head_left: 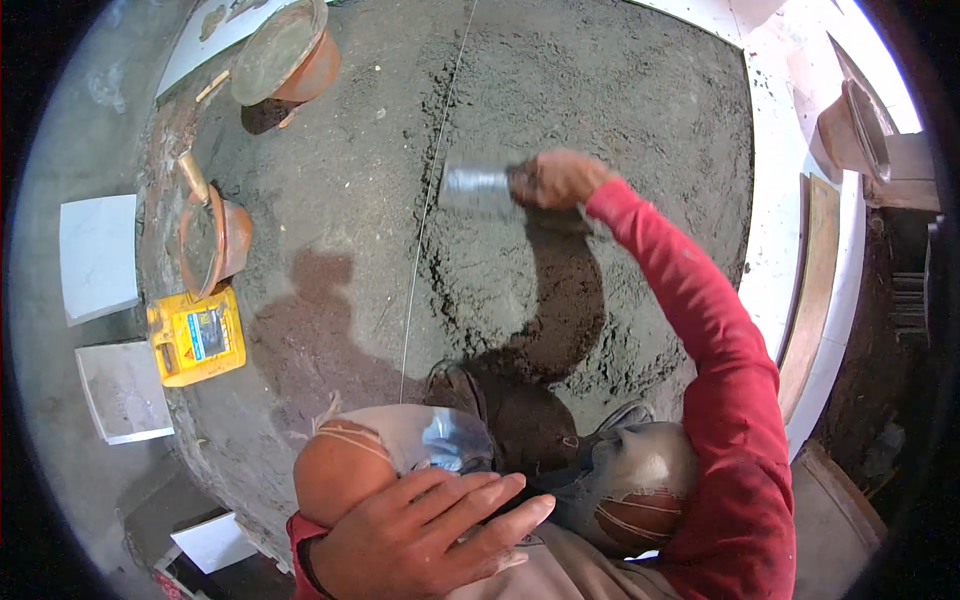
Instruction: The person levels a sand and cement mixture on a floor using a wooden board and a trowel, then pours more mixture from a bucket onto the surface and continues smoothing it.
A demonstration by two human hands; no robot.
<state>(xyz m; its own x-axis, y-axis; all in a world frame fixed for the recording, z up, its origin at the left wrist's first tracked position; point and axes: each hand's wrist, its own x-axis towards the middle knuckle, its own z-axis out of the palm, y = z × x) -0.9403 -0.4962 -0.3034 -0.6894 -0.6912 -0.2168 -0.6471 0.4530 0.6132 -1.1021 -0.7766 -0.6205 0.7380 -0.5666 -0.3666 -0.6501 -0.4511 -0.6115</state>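
Note:
My right hand (560, 178), in a red sleeve, grips the handle of a metal trowel (475, 182), whose blade is blurred over the rough wet mortar (600, 90) right of a taut string line (410, 330). A dark shadow of my arm falls below it. My left hand (440, 525) rests by my bent left knee (340, 470) at the bottom, fingers stretched out and holding nothing. Both knees show through torn jeans, with my feet on the ground beneath.
Left lie a terracotta-coloured bucket (305, 75), a smaller one (232, 235) with a wooden-handled tool, a yellow jug (175, 340) and white tiles (98, 255). At right are white tiling (770, 110), a wooden board (812, 270) and another bucket (840, 135).

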